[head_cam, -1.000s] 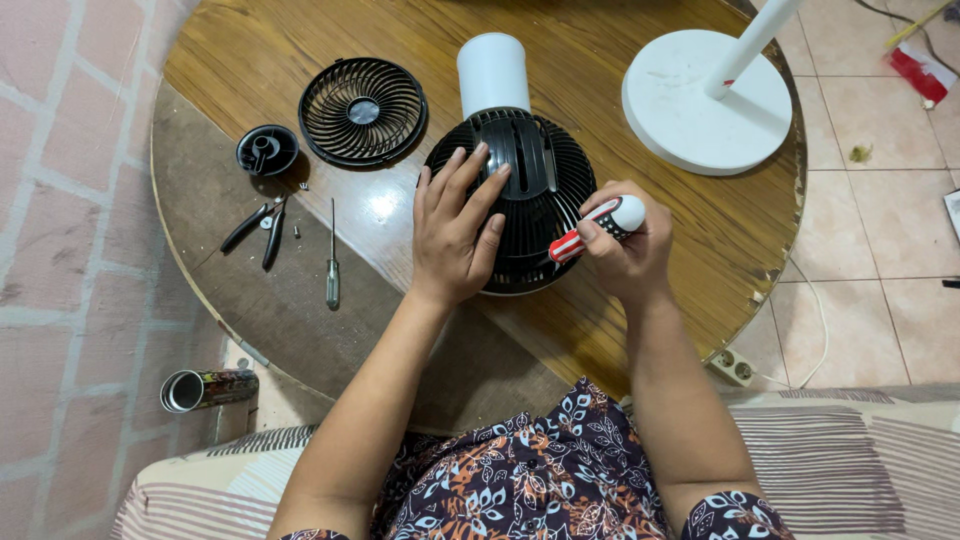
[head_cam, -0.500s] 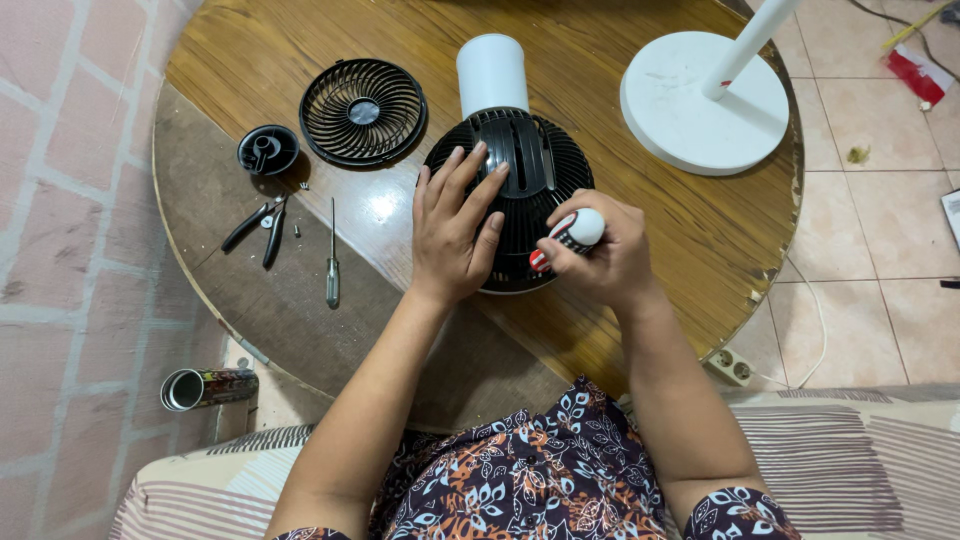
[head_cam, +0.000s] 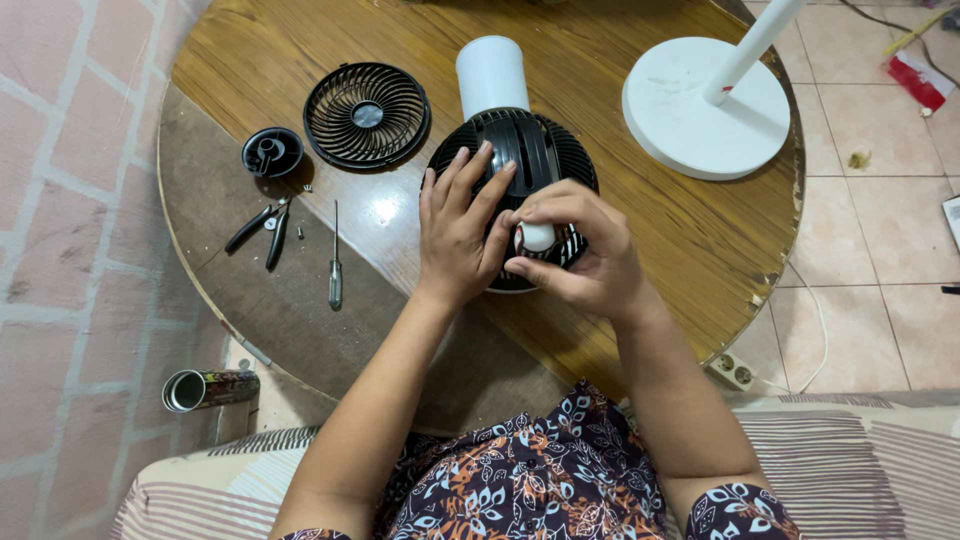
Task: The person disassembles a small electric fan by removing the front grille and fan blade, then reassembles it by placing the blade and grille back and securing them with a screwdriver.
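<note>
The right hand (head_cam: pixel 580 250) pinches a small white cylinder (head_cam: pixel 537 237) against the black fan housing (head_cam: pixel 540 150), where the left hand (head_cam: pixel 462 225) rests flat, released — beside that housing lie the removed front grille (head_cam: pixel 366 114), cap (head_cam: pixel 272 151), pliers (head_cam: pixel 262 226) and screwdriver (head_cam: pixel 335 258) on the desk (head_cam: pixel 650 250), reassembly seemingly unfinished.

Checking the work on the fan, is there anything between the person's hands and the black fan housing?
Nothing visible. The left hand lies flat on the black fan housing; the right hand holds a small white piece over it.
</note>
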